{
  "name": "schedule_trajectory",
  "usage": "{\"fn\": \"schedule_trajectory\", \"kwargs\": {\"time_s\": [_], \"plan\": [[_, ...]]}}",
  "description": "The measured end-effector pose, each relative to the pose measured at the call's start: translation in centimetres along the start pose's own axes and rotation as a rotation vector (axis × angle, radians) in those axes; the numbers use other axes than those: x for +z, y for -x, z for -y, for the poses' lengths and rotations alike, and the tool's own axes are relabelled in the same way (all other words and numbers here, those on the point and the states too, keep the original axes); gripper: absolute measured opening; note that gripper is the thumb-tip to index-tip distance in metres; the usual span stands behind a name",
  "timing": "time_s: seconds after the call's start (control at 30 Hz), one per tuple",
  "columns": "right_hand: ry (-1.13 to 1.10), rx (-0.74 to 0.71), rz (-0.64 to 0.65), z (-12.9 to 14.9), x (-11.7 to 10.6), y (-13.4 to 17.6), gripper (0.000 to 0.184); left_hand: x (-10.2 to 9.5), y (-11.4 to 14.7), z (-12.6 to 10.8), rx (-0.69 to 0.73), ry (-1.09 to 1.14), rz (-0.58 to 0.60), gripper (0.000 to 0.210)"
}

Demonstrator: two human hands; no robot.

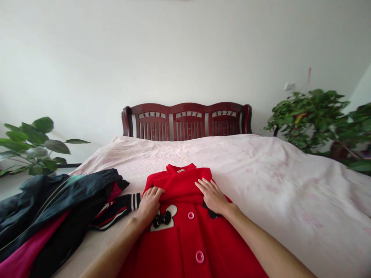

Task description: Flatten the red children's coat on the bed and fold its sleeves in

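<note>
Pressed flat on a bed: one red coat, lying front up near the foot edge, collar toward the headboard. Left hand curled, fingers pinching a fold of the coat's upper chest; right hand spread open, palm down on the same fold. Best done by holding the fold taut and level, smoothing outward before letting go. Counted: two pink buttons showing, one black bow, one heap of dark jackets just left, two leafy plants
</note>
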State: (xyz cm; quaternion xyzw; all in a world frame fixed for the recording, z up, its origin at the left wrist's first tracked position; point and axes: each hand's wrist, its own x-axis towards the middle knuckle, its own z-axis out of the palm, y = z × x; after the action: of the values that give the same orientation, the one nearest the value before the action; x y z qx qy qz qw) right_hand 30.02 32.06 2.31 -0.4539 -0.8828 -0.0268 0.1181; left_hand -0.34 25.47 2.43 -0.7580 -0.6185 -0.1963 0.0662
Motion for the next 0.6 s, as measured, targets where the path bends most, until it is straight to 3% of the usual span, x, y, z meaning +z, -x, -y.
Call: {"fn": "schedule_trajectory", "kwargs": {"time_s": [0.1, 0.27, 0.37, 0.47, 0.6], "plan": [[-0.050, 0.027, 0.030, 0.1, -0.3, 0.2, 0.072, 0.9, 1.4, 1.1, -0.009, 0.153, 0.065, 0.048], [-0.310, 0.128, 0.061, -0.9, -1.4, 2.6, 0.073, -1.5, 5.2, 1.5, -0.043, 0.339, 0.151, 0.053], [-0.438, 0.263, 0.009, -2.3, -1.6, 7.0, 0.070, -2.6, 10.3, 2.0, -0.048, 0.313, 0.157, 0.058], [-0.476, 0.399, 0.061, -3.9, -1.7, 13.2, 0.069, -2.5, 16.8, 3.9, -0.041, 0.181, 0.096, 0.056], [-0.432, 0.436, 0.063, -5.3, -2.2, 20.6, 0.068, -2.2, 24.7, 7.3, -0.028, -0.025, 0.013, 0.053]]}}
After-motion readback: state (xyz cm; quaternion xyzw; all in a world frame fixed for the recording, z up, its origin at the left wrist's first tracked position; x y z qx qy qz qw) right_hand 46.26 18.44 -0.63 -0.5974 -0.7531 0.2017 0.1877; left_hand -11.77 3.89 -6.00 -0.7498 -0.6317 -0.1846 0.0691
